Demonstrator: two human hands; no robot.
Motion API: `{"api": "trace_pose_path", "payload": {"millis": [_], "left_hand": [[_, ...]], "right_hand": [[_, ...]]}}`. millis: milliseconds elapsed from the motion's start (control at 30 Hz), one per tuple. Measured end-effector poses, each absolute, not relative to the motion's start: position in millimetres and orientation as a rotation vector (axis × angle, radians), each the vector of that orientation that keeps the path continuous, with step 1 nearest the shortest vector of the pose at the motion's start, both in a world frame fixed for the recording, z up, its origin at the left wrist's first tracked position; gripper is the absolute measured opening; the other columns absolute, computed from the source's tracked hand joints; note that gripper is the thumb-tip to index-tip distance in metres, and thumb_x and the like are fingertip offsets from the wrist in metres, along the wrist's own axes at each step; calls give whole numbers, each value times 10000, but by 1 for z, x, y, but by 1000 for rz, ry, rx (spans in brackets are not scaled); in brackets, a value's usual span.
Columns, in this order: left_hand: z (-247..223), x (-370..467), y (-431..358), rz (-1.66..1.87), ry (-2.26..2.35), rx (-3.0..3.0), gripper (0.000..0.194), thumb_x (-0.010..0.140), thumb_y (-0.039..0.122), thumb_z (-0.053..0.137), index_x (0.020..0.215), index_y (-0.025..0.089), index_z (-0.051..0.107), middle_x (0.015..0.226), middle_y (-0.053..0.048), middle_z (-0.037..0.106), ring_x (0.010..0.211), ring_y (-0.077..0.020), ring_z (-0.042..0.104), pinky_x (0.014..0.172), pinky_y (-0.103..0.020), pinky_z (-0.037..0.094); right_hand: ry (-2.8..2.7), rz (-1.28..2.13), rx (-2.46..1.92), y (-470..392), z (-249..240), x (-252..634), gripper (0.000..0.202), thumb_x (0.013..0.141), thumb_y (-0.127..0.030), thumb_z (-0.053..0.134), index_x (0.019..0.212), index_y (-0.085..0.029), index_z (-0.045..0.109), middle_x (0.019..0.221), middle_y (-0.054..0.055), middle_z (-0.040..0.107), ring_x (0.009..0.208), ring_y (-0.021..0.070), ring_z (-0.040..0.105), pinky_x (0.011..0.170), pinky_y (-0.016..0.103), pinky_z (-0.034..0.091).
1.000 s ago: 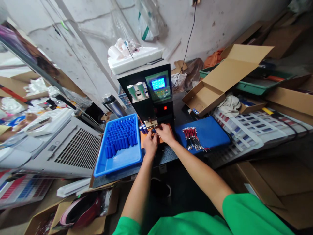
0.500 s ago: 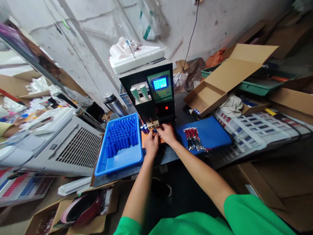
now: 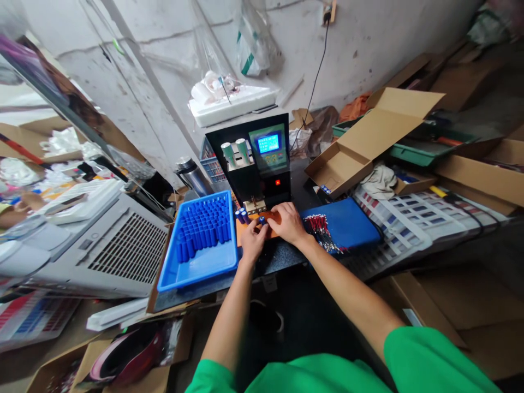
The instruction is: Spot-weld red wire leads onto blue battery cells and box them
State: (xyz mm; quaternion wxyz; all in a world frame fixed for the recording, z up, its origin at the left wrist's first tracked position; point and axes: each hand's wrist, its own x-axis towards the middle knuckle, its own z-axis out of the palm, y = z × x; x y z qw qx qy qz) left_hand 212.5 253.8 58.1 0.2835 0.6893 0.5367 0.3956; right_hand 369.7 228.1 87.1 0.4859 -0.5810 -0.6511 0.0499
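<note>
My left hand (image 3: 252, 239) pinches a blue cylindrical battery cell (image 3: 262, 220) on the orange work surface (image 3: 273, 233), in front of the spot welder (image 3: 268, 188). Close to the cell's right side is my right hand (image 3: 288, 221), its fingers bent; whatever lies between them is too small to make out. Several blue cells (image 3: 242, 215) stand to the left of the welder's brass-coloured fixture (image 3: 255, 207). Red and black wire leads (image 3: 323, 232) lie in a bunch on a blue pad (image 3: 352, 224), right of my right hand.
A blue tray (image 3: 196, 279) with rows of blue cells stands left of my hands. Behind it is a steel flask (image 3: 194, 176). An open cardboard box (image 3: 344, 161) lies beyond the pad. A grey air cooler (image 3: 123, 240) stands left; another person's hand (image 3: 30, 202) shows at the far left.
Both hands have come back slightly from the welder's fixture with the cell. My right hand has shifted right and apart from my left, and the view has turned a little.
</note>
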Motion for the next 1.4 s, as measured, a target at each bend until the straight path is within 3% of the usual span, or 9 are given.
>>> {"api": "trace_pose_path", "payload": {"millis": [100,267,467,567,767,1033,1167,1267,1400], "left_hand": [[54,209,255,1061,1401,1856,432,847,470,590,1124,167,724,678,5,580,559,-107,448,581,-224,354],[50,205,260,1027,1351,1881,517,850,480,559,1215,145,707,752,-30,639,576,-119,478,598,-239,386],[57,207,264,1007,1413,1946,502,831,513,558,1158,171,725,699,-13,625,567,-134,504,583,-250,377],[61,208,265,1011,1432,1929,561,824,559,585,1224,184,702,706,-12,645,582,-149,543,592,-258,405],[61,206,266,1001,1394,1993,453,834,554,603,1120,226,727,960,-32,744,818,-194,681,737,-286,490],[59,206,266,1013,1434,2037,432,837,569,603,1088,242,730,976,-35,755,868,-224,695,780,-318,507],[59,206,266,1011,1456,2044,401,842,545,609,1082,246,727,1000,-28,755,891,-224,700,798,-322,509],[60,207,266,991,1468,2059,412,839,556,609,1081,245,727,935,-20,752,835,-216,694,765,-317,501],[59,207,267,982,1486,2077,417,852,566,595,1085,243,721,927,-18,746,820,-207,686,735,-306,488]], "right_hand": [[-1755,86,-1404,230,90,367,219,837,-279,695,1019,-156,693,1074,123,667,1101,289,537,973,399,397],[-1909,182,-1430,240,93,363,131,919,-291,658,918,-168,703,943,79,682,1001,243,576,947,382,365],[-1950,224,-1433,246,96,365,154,924,-302,680,962,-153,679,977,73,697,960,221,615,886,333,392],[-1867,229,-1395,251,96,377,120,921,-261,665,970,-152,665,984,65,695,946,202,625,873,304,417],[-1621,70,-1470,281,110,477,165,939,-256,597,1063,-172,669,1062,69,680,1007,196,623,920,279,433],[-2009,-184,-1858,344,125,602,242,892,-149,599,1098,-97,715,1045,156,683,1032,262,566,961,345,385],[-2137,22,-1993,361,112,613,149,814,-110,659,925,-109,758,901,144,697,826,228,589,800,307,397],[-2097,182,-2087,366,104,614,173,876,-153,600,865,-116,769,833,119,703,670,185,564,669,292,357],[-2102,223,-2108,365,103,616,285,964,-223,525,930,-103,781,856,117,718,673,172,591,658,271,361]]}}
